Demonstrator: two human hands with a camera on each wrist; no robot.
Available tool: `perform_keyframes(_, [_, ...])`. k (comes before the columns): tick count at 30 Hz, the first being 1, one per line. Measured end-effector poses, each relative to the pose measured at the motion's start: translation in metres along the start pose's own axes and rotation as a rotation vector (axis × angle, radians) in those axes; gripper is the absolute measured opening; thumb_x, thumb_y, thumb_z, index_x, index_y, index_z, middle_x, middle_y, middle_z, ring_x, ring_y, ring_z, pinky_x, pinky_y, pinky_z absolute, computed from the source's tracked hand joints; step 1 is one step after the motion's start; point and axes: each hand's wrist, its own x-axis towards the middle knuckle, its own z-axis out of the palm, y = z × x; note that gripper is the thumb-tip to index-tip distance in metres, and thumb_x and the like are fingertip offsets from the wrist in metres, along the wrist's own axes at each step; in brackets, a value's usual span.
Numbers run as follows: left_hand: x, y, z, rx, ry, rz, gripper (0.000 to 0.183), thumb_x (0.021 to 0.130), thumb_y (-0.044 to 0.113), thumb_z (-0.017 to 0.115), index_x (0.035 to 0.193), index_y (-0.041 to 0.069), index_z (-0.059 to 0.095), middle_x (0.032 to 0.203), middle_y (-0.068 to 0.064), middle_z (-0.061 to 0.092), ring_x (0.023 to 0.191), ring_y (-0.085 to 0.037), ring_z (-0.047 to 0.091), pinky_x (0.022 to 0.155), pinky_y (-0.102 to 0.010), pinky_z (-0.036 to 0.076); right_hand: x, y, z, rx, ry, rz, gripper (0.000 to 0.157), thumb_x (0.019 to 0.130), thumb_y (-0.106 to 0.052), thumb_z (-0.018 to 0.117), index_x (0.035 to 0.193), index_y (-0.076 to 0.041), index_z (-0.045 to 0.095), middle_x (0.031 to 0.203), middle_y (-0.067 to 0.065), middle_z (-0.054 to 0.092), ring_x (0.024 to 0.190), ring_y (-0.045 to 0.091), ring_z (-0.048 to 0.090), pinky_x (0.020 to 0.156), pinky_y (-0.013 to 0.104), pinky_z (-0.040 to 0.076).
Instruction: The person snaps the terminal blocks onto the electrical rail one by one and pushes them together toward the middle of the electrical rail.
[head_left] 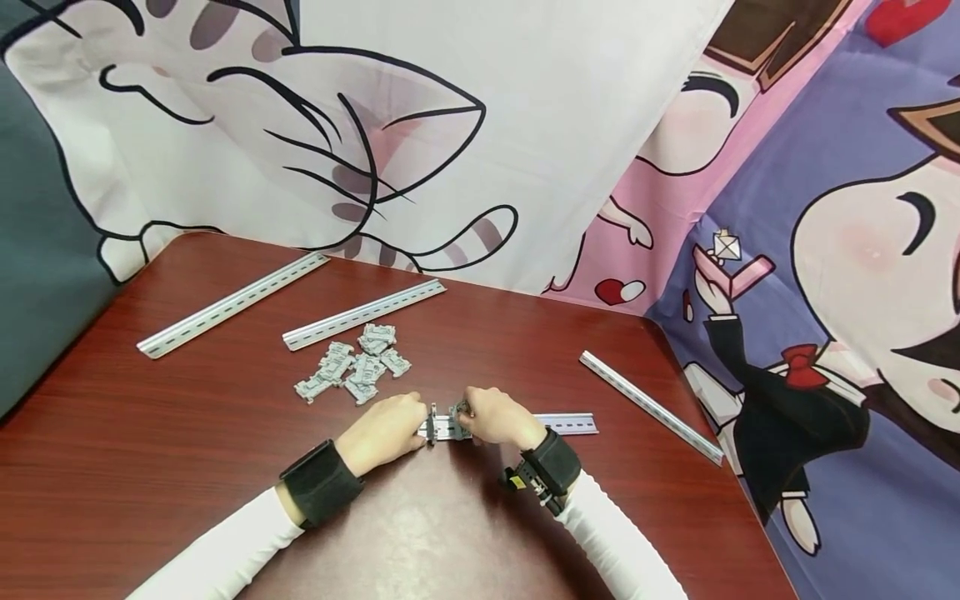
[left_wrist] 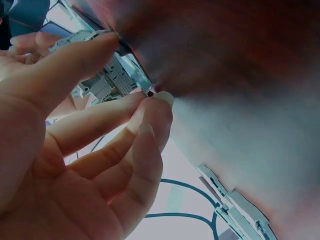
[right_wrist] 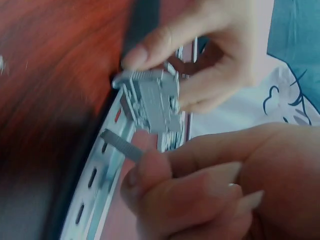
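slotted rail between two hands, mid-tabletop

slotted rail [head_left: 567,423] at the middle of the tabletop [head_left: 150,450], running roughly along the far edge; flat or lifted, cannot tell. first grey block [head_left: 432,423] sits across it, toward the left end. left hand [head_left: 382,429]: thumb and fingers curled about that end, likely to steady the rail. right hand [head_left: 501,417]: pinching a second grey block [right_wrist: 122,146], narrow ribbed side showing, near the first; gripped by one end, probably to leave the rest free.

outward: loose grey blocks [head_left: 367,367] heaped between rail and far edge, presumably for easy reach. long rail [head_left: 232,307] near the far left corner, short rail [head_left: 365,315] by the far edge, narrow rail [head_left: 652,408] along the right edge; perhaps parked there for working room.
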Motion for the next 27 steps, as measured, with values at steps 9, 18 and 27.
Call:
perform_keyframes(9, [-0.004, 0.001, 0.002, -0.002, 0.027, 0.037, 0.019, 0.074, 0.010, 0.081, 0.072, 0.007, 0.062, 0.071, -0.005, 0.058, 0.060, -0.017, 0.058, 0.054, -0.030, 0.046, -0.004, -0.010, 0.012, -0.003, 0.030, 0.060, 0.035, 0.090, -0.016, 0.060, 0.055, -0.012, 0.061, 0.041, -0.008, 0.056, 0.035, 0.007, 0.054, 0.057, 0.022, 0.049])
perform_keyframes(18, [0.000, 0.003, 0.000, -0.004, 0.043, 0.045, 0.020, 0.071, 0.001, 0.078, 0.068, 0.008, 0.060, 0.071, -0.006, 0.058, 0.061, -0.018, 0.057, 0.054, -0.031, 0.047, 0.004, -0.009, 0.012, 0.055, 0.049, 0.010, 0.033, 0.084, -0.007, 0.059, 0.052, -0.010, 0.065, 0.040, -0.005, 0.055, 0.040, 0.016, 0.062, 0.052, 0.017, 0.046])
perform_keyframes(27, [0.001, 0.005, 0.004, 0.050, 0.063, 0.072, 0.019, 0.070, 0.001, 0.080, 0.068, 0.007, 0.061, 0.070, -0.007, 0.057, 0.061, -0.020, 0.058, 0.057, -0.032, 0.049, 0.011, -0.012, 0.013, 0.130, 0.032, 0.052, 0.020, 0.078, -0.001, 0.059, 0.059, -0.009, 0.059, 0.044, 0.002, 0.061, 0.045, 0.018, 0.067, 0.045, 0.017, 0.045])
